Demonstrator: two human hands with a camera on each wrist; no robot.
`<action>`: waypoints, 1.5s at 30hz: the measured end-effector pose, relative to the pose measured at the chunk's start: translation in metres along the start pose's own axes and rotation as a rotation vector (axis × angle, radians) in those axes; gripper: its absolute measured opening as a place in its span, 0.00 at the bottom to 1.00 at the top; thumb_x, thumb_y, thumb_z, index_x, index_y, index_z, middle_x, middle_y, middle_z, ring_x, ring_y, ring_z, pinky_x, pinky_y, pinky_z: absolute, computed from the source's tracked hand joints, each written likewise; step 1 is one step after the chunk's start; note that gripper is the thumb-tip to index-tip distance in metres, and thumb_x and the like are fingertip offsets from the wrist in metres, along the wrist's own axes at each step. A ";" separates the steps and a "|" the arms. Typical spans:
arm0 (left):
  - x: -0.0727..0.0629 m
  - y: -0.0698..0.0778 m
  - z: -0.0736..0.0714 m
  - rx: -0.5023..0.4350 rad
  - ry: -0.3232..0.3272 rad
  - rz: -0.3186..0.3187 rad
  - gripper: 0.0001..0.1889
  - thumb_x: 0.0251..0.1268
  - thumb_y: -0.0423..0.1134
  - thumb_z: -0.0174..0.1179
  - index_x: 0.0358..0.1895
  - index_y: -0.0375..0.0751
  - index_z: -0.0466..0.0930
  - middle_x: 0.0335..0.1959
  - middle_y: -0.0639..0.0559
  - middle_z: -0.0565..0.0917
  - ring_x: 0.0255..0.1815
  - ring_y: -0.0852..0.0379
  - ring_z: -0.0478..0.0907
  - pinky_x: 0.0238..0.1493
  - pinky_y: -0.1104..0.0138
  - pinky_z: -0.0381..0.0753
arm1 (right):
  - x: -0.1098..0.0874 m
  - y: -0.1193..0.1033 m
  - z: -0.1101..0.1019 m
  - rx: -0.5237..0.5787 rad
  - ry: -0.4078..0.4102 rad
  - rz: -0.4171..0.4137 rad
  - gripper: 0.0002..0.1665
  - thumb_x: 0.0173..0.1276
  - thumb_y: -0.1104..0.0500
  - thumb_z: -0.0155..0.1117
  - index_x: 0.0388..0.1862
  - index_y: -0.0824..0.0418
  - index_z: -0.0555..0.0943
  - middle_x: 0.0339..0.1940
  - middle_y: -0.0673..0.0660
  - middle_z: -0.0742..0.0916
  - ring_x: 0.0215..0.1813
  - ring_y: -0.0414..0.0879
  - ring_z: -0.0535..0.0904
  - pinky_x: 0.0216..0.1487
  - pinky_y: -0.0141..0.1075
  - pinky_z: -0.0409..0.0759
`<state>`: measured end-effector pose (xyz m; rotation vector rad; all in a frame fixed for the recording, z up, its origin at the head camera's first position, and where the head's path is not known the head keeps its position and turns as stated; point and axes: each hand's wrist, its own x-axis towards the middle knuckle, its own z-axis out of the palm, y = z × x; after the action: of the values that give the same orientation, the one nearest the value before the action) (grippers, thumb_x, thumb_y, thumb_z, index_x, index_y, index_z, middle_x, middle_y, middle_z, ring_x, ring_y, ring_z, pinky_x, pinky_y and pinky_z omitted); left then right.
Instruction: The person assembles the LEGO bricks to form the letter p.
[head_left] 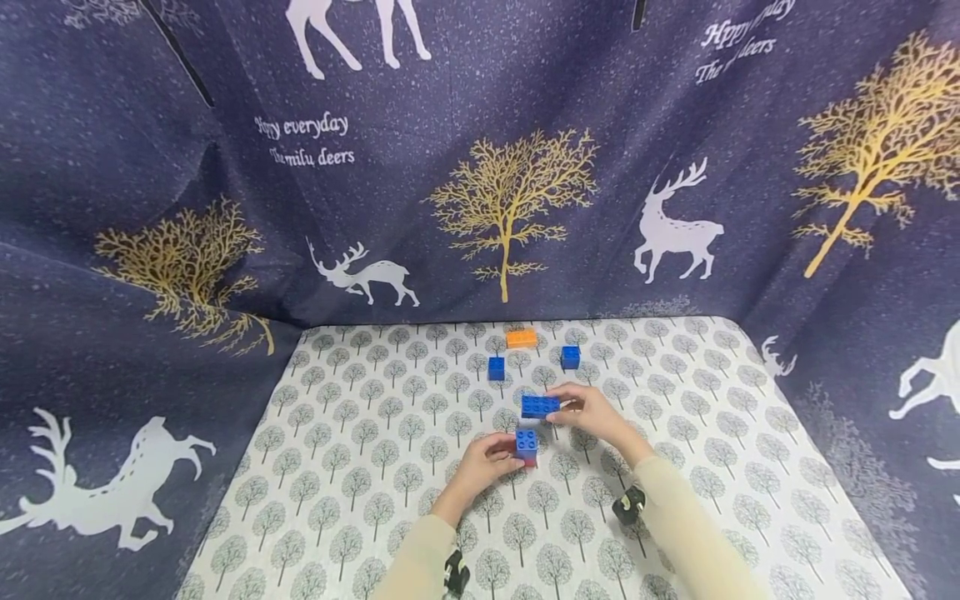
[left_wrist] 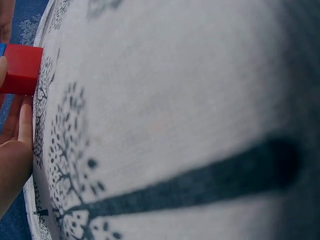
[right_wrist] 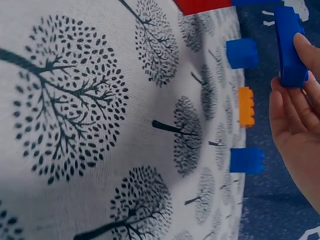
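1. We take the small stack, a blue brick (head_left: 527,439) on a red brick (head_left: 528,458), as our landmark; it stands on the tree-print tablecloth (head_left: 360,467) a little before the person.
2. The left hand (head_left: 483,463) grips this stack from its left, fingers curled round it. In the left wrist view only the red brick (left_wrist: 20,69) shows at the frame's edge, with fingertips against it.
3. The right hand (head_left: 596,412) pinches a long blue brick (head_left: 540,406) and holds it just beyond and slightly right of the stack, close to it but apart. The right wrist view shows that brick (right_wrist: 290,45) clear of the cloth, fingers curled along one side.
4. We judge the step in hand to be bringing the long brick to the stack while the other hand steadies it. The next move would call for lining the long brick squarely over the studs of the stack's top brick and pressing down with the stack held firm.
5. Well beyond the stack lie three loose pieces: a small blue cube (head_left: 496,367) to the left, another blue cube (head_left: 571,357) to the right, and an orange brick (head_left: 521,338) farthest off, between them.
6. Hard to tell: whether the stack rests on the cloth or is lifted slightly, and how the long brick's underside faces the studs. The left wrist view is mostly blurred cloth, and the right wrist view cuts the red brick off at its top edge. A dark deer-print curtain (head_left: 525,167) closes off everything behind.
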<state>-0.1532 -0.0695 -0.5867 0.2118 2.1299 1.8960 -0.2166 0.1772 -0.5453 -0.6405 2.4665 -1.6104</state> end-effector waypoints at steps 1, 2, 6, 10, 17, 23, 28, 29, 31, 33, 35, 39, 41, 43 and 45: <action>-0.002 0.004 0.000 -0.004 -0.002 0.000 0.22 0.55 0.31 0.69 0.56 0.34 0.77 0.51 0.42 0.81 0.55 0.44 0.78 0.59 0.66 0.79 | -0.002 -0.003 -0.001 -0.007 -0.006 -0.012 0.24 0.59 0.61 0.71 0.54 0.68 0.79 0.52 0.64 0.82 0.48 0.57 0.81 0.49 0.38 0.85; -0.003 0.007 0.000 -0.006 -0.004 -0.004 0.22 0.55 0.31 0.69 0.55 0.35 0.78 0.52 0.42 0.80 0.55 0.43 0.78 0.59 0.65 0.79 | -0.005 -0.006 -0.001 -0.002 -0.008 -0.011 0.24 0.59 0.62 0.71 0.54 0.68 0.79 0.52 0.65 0.82 0.48 0.57 0.81 0.50 0.38 0.85; -0.005 0.010 0.000 -0.002 -0.002 -0.003 0.22 0.56 0.31 0.68 0.55 0.34 0.78 0.52 0.41 0.81 0.55 0.42 0.78 0.59 0.64 0.79 | -0.016 -0.031 -0.003 0.018 -0.039 0.009 0.25 0.60 0.65 0.70 0.55 0.71 0.78 0.54 0.68 0.81 0.49 0.61 0.80 0.51 0.42 0.84; 0.001 -0.005 -0.001 0.015 0.005 0.014 0.22 0.56 0.32 0.69 0.56 0.35 0.78 0.52 0.41 0.81 0.55 0.43 0.78 0.59 0.63 0.79 | -0.025 -0.055 -0.004 0.036 -0.074 0.038 0.25 0.59 0.66 0.70 0.55 0.71 0.78 0.53 0.68 0.81 0.45 0.61 0.82 0.46 0.39 0.85; 0.004 -0.015 -0.002 0.008 -0.009 0.020 0.23 0.56 0.34 0.69 0.56 0.38 0.78 0.52 0.44 0.81 0.55 0.47 0.78 0.61 0.64 0.78 | -0.030 -0.040 0.002 0.030 -0.092 0.015 0.24 0.58 0.65 0.71 0.54 0.70 0.78 0.52 0.68 0.82 0.40 0.57 0.83 0.37 0.34 0.86; 0.005 -0.017 -0.002 0.004 -0.006 0.006 0.22 0.57 0.33 0.68 0.57 0.36 0.77 0.53 0.42 0.81 0.56 0.44 0.78 0.60 0.63 0.78 | -0.029 -0.023 0.008 0.019 -0.097 -0.014 0.23 0.56 0.63 0.73 0.52 0.63 0.81 0.50 0.62 0.85 0.41 0.53 0.82 0.41 0.34 0.85; 0.005 -0.017 0.000 0.017 0.007 -0.017 0.24 0.56 0.33 0.69 0.57 0.37 0.77 0.56 0.41 0.78 0.56 0.44 0.78 0.58 0.67 0.79 | -0.030 -0.025 0.012 0.039 -0.122 -0.003 0.23 0.58 0.67 0.70 0.54 0.67 0.79 0.53 0.66 0.83 0.45 0.57 0.82 0.44 0.36 0.85; 0.005 -0.017 0.000 0.020 0.011 -0.021 0.24 0.56 0.34 0.69 0.58 0.37 0.77 0.57 0.40 0.77 0.57 0.43 0.78 0.57 0.67 0.80 | -0.030 -0.026 0.013 0.042 -0.128 -0.009 0.23 0.59 0.68 0.69 0.54 0.70 0.78 0.53 0.68 0.82 0.45 0.58 0.82 0.45 0.38 0.85; 0.005 -0.016 0.000 0.019 0.015 -0.031 0.25 0.55 0.34 0.70 0.58 0.37 0.77 0.59 0.39 0.76 0.57 0.42 0.77 0.57 0.66 0.80 | -0.030 -0.027 0.014 0.058 -0.139 -0.025 0.24 0.59 0.71 0.67 0.55 0.73 0.77 0.54 0.71 0.81 0.47 0.62 0.81 0.48 0.44 0.85; 0.005 -0.016 0.000 0.020 0.018 -0.041 0.25 0.55 0.35 0.70 0.58 0.38 0.77 0.59 0.39 0.76 0.57 0.43 0.77 0.58 0.65 0.80 | -0.030 -0.028 0.014 0.071 -0.154 -0.034 0.25 0.59 0.72 0.66 0.56 0.73 0.76 0.55 0.70 0.80 0.49 0.62 0.80 0.51 0.47 0.84; 0.004 -0.012 0.000 0.021 0.020 -0.043 0.25 0.54 0.35 0.70 0.58 0.38 0.77 0.59 0.39 0.76 0.57 0.42 0.77 0.58 0.65 0.80 | -0.029 -0.027 0.014 0.073 -0.166 -0.037 0.25 0.59 0.71 0.67 0.57 0.71 0.77 0.56 0.68 0.80 0.51 0.61 0.79 0.55 0.46 0.82; -0.003 0.006 0.000 0.025 0.016 -0.039 0.24 0.55 0.33 0.69 0.57 0.36 0.77 0.59 0.37 0.75 0.57 0.41 0.77 0.57 0.65 0.80 | -0.028 -0.025 0.012 0.071 -0.173 -0.038 0.26 0.59 0.67 0.69 0.58 0.65 0.78 0.57 0.65 0.80 0.53 0.57 0.79 0.57 0.46 0.81; -0.006 0.014 0.001 0.024 0.008 -0.027 0.24 0.55 0.31 0.69 0.57 0.33 0.76 0.57 0.35 0.76 0.56 0.39 0.77 0.56 0.64 0.81 | -0.028 -0.027 0.013 0.046 -0.166 -0.056 0.25 0.59 0.67 0.69 0.57 0.65 0.78 0.57 0.65 0.80 0.53 0.56 0.79 0.57 0.46 0.81; -0.003 0.008 0.000 0.023 0.002 -0.026 0.24 0.56 0.31 0.68 0.57 0.34 0.76 0.56 0.37 0.77 0.56 0.40 0.77 0.56 0.66 0.80 | -0.030 -0.034 0.013 0.031 -0.150 -0.071 0.25 0.59 0.67 0.69 0.57 0.67 0.79 0.56 0.65 0.80 0.53 0.57 0.79 0.56 0.48 0.81; 0.002 0.000 0.000 0.020 -0.003 -0.026 0.23 0.56 0.32 0.68 0.57 0.35 0.77 0.55 0.39 0.79 0.56 0.42 0.78 0.57 0.67 0.80 | -0.031 -0.044 0.014 0.024 -0.136 -0.077 0.24 0.59 0.67 0.69 0.56 0.69 0.78 0.56 0.67 0.80 0.53 0.59 0.79 0.56 0.49 0.82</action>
<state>-0.1547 -0.0688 -0.5871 0.1902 2.1404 1.8595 -0.1714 0.1633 -0.5154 -0.8222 2.3493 -1.5645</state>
